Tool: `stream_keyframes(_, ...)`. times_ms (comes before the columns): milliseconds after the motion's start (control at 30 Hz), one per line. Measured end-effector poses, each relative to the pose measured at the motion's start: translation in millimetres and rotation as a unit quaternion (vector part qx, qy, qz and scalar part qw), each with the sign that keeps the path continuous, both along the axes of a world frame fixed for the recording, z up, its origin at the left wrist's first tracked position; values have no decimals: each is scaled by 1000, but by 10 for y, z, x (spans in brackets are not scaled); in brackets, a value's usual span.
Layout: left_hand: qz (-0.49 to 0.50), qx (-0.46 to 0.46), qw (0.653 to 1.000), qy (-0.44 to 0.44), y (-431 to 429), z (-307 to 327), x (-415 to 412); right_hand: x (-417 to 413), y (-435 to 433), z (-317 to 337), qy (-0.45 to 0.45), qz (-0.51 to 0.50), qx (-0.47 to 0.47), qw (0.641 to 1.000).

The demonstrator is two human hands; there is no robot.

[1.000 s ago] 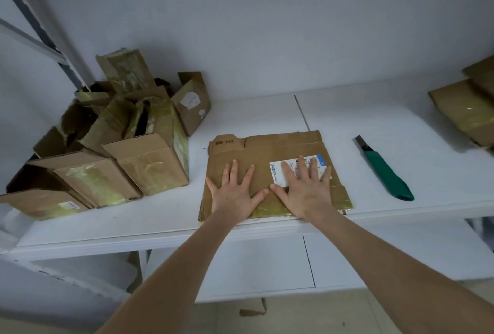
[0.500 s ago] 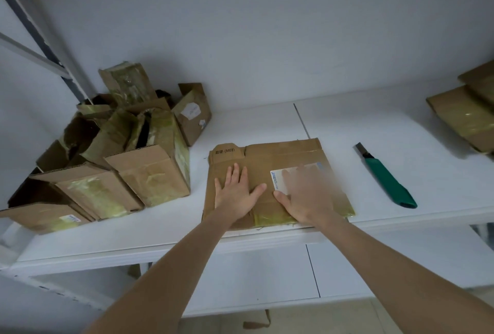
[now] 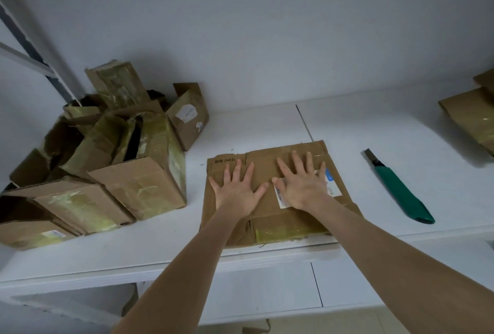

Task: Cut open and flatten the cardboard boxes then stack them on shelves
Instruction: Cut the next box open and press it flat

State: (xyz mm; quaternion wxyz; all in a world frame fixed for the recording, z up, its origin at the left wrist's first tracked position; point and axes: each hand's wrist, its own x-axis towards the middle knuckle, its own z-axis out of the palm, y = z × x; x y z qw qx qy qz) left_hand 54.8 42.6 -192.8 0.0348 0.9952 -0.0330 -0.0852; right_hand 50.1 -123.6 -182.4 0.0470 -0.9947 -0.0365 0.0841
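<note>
Seen from the head camera, a flattened cardboard box (image 3: 263, 166) lies at the front edge of a white shelf (image 3: 374, 130), with the left hand (image 3: 236, 192) and right hand (image 3: 302, 186) side by side on it, palms down, fingers spread and pressing flat; the right hand partly covers a white label (image 3: 331, 189). At 3 o'clock from the box lies a green knife (image 3: 398, 192), apart from it. A heap of taped boxes (image 3: 139, 186) sits at 9 o'clock, and more cardboard (image 3: 470, 114) at 2 o'clock by the frame's right edge.
</note>
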Motion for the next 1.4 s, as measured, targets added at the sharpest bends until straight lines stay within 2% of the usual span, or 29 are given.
stream_keyframes(767, 1, 28, 1000, -6, 22, -35, 53, 36, 26, -153, -12, -7, -11, 1000)
stream_keyframes(1033, 8, 1, 1000, 1, 24, -38, -219, -4, 11, -168, -23, -2, 12, 1000)
stream_keyframes(1133, 35, -15, 999, -2, 46, 4, -320, -31, -27, -130, -47, 12, 47, 998)
stream_keyframes(1233, 81, -35, 996, 12, 91, 53, -365, -95, -158, -15, -27, 21, 71, 997)
stream_keyframes(1400, 210, -78, 974, 17, 137, 148, -410, -470, -469, 190, 4, -137, 37, 990)
